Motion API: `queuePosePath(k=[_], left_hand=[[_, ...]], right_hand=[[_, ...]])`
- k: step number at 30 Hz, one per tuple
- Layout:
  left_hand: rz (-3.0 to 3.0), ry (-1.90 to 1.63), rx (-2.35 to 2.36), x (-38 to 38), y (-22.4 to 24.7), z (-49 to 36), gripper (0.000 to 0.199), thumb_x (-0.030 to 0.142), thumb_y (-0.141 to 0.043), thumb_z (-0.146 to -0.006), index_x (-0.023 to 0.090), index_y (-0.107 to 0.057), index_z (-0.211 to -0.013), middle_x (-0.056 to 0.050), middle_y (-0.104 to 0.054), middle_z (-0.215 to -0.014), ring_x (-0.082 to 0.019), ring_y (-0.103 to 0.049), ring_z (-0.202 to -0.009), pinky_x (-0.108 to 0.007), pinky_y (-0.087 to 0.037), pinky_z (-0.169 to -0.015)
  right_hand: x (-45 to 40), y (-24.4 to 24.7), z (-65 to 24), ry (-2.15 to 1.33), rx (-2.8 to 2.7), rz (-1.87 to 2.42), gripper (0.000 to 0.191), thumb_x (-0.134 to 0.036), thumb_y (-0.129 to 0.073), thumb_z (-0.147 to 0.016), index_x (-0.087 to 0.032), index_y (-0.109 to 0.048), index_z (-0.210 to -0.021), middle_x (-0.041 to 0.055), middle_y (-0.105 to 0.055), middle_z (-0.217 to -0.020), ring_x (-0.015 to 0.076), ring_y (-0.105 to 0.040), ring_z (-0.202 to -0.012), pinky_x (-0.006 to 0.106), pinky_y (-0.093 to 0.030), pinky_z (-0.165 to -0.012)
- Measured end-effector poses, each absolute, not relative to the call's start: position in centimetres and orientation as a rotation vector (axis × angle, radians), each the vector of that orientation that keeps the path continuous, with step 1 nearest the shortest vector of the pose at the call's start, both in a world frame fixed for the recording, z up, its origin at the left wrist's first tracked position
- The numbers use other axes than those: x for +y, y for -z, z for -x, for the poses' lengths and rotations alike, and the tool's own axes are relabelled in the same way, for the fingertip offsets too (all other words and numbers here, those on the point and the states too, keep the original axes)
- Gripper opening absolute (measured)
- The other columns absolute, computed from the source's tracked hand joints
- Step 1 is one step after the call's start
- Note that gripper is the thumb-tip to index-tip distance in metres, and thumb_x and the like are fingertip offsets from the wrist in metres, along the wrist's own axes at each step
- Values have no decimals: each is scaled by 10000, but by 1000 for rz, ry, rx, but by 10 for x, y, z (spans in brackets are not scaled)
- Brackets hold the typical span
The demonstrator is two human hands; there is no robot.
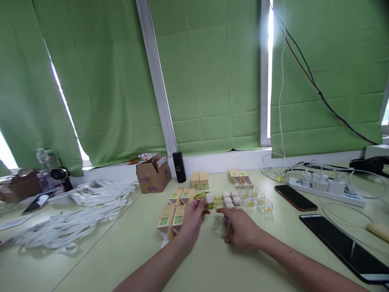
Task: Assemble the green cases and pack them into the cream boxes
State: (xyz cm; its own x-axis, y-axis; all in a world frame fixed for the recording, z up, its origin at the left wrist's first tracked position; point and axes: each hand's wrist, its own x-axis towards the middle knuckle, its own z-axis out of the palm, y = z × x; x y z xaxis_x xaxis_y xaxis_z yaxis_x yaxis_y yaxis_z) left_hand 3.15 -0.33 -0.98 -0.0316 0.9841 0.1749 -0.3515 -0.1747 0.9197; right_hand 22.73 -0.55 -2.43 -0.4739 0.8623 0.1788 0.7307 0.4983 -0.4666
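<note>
My left hand is closed, with thumb and fingers pinching a small green case. A white rounded block shows at the case's right side. My right hand curls around the right side of a clear plastic cup, just above or on the table; its index finger reaches toward small yellow pieces. Several white and pinkish rounded blocks sit just beyond that hand. To their right stand several clear cups with yellow pieces inside. Tan boxes with green labels lie left of my left hand.
A cardboard box and a black cylinder stand at the back. White straps are heaped on the left. Two phones, a large black-screened device and a power strip with tangled cables occupy the right.
</note>
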Motion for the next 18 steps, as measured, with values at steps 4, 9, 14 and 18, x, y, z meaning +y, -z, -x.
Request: queuePosePath(k=[4, 9, 14, 18], left_hand=[[-1068, -1492, 849, -3, 9, -32, 533, 628, -913, -666, 143, -760, -824, -61, -706, -821, -157, -591, -756, -284, -492, -723], [-1069, -1493, 863, -3, 10, -32, 520, 617, -910, -680, 144, -755, -832, -58, -703, -821, -155, -593, -749, -279, -486, -722], [-1095, -1497, 857, -3, 9, -31, 516, 622, -902, -690, 145, -753, -820, -72, -718, -825, -160, -601, -754, -286, -492, -742], [-1117, -1493, 877, 0, 13, -29, 533, 640, -887, -698, 144, -763, -848, -76, -726, -843, -163, -605, -759, -295, -491, -757]], right_hand=[[-4, 26, -228, -532, -2313, 1283, 556, -210, -860, -594, -212, -726, -1133, 95, -729, -1112, 310, -651, -1008, 390, -455, -876], [8, 36, -225, -919, -1941, 1077, 418, -123, -774, -591, -216, -660, -982, 23, -708, -986, 233, -629, -887, 312, -459, -756], [21, 45, -224, -1091, -1629, 891, 442, -188, -812, -596, -219, -672, -1014, -6, -649, -913, 201, -599, -835, 314, -459, -741], [19, 44, -222, -1115, -1484, 783, 462, -223, -844, -593, -235, -699, -1031, 11, -650, -954, 225, -627, -915, 354, -518, -805]])
